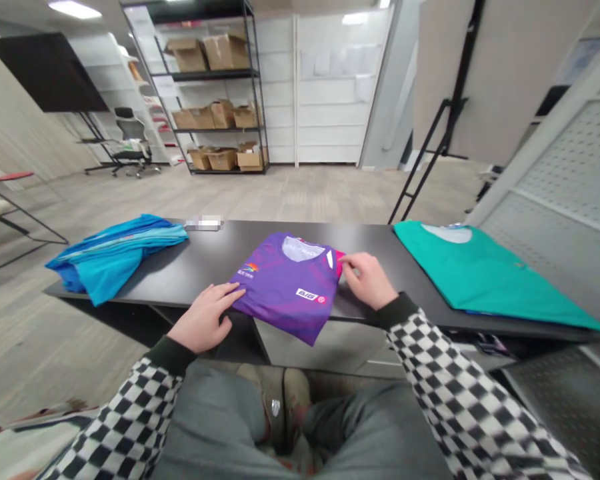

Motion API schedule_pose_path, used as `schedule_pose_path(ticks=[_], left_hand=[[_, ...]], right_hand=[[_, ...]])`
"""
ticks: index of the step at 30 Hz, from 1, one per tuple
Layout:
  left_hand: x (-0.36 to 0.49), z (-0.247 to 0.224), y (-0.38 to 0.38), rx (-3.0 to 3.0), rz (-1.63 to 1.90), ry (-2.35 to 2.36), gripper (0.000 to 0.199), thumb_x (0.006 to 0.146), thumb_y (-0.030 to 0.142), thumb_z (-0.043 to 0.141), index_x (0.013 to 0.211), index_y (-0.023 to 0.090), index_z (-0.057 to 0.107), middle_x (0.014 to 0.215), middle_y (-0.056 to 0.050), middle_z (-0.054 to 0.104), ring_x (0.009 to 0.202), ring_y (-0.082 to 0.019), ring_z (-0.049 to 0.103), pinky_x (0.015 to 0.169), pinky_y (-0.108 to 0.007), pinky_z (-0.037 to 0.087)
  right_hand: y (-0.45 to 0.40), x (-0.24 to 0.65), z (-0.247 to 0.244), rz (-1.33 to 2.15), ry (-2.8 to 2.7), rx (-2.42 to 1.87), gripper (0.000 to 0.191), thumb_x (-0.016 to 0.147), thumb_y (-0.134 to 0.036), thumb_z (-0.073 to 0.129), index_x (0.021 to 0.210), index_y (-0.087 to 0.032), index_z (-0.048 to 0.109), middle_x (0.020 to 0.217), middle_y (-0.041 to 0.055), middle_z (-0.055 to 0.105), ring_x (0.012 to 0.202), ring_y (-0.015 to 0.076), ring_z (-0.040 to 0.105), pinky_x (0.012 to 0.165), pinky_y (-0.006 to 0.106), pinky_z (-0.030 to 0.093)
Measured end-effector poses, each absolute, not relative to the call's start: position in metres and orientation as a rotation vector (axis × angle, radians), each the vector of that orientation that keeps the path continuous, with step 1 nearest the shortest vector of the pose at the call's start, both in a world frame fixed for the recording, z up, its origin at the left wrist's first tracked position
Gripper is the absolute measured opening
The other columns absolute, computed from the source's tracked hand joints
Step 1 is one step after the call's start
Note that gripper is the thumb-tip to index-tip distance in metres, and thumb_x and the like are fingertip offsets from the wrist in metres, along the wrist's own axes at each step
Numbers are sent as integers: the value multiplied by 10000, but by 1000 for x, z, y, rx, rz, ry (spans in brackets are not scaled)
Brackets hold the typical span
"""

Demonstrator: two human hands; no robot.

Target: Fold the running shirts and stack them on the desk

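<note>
A purple jersey (283,280), folded into a compact shape, lies at the middle of the black table, its collar toward the far side and its lower corner hanging over the front edge. White lettering and an orange logo show on its front. My left hand (204,319) rests with outstretched fingers on the jersey's left edge. At the opposite side, the fingertips of my right hand (371,279) are closed on the pink edge by the shoulder. Exactly how much cloth they pinch is hidden.
Blue garments (123,250) are piled at the table's left end. A green shirt (490,273) lies flat on the right. A small blurred item (204,223) sits at the far edge of the black table (375,239). Beyond stand a shelf with cardboard boxes (225,52) and a board on a stand.
</note>
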State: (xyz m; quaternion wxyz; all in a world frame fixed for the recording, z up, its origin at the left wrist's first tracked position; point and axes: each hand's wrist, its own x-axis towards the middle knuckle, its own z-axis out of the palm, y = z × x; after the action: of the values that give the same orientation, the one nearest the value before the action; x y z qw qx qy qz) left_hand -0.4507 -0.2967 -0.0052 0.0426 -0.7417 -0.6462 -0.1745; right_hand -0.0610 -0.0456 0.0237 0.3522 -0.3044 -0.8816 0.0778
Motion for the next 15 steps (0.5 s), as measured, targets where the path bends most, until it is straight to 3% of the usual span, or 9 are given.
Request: schedule_pose_path(ticks=[3,6,9,12,15], left_hand=[[-446,-13,-290,-2207,-511,-1968,707,881,174,606,1579,260,682,1644,-124,644,1504,-351,606,1335,-612,420],[-432,-19,-290,-2129,-514,-1976,673,928,203,593,1595,257,666,1648,-131,643,1513,-363,596,1345,-660,370],[-417,-19,-287,-2141,-527,-1962,678,951,189,573,1623,252,638,1669,-125,631,1531,-344,586,1361,-648,343],[-398,-17,-277,-2178,-542,-1963,663,969,228,606,1630,275,633,1699,-108,607,1556,-342,569,1370,-646,327],[-379,-16,-266,-2161,-587,-1993,664,993,362,682,1649,282,614,1726,-114,578,1589,-363,535,1371,-657,312]], right_hand=[[-132,-60,21,331,-2542,-574,355,1143,-370,547,1381,-250,782,1352,130,811,1246,296,747,1103,489,564],[-168,-63,21,312,-2722,-668,584,1135,-565,604,1639,-270,615,1646,164,645,1509,344,605,1271,612,440],[-143,-61,26,310,-2776,-875,569,1165,-596,517,1615,-269,637,1701,165,593,1586,365,538,1345,761,257],[-90,-56,37,367,-2815,-987,536,1186,-581,443,1587,-298,658,1716,138,583,1618,360,511,1349,833,121],[-51,-53,48,380,-2852,-1061,520,1178,-532,455,1573,-282,682,1737,147,556,1650,381,472,1347,832,157]])
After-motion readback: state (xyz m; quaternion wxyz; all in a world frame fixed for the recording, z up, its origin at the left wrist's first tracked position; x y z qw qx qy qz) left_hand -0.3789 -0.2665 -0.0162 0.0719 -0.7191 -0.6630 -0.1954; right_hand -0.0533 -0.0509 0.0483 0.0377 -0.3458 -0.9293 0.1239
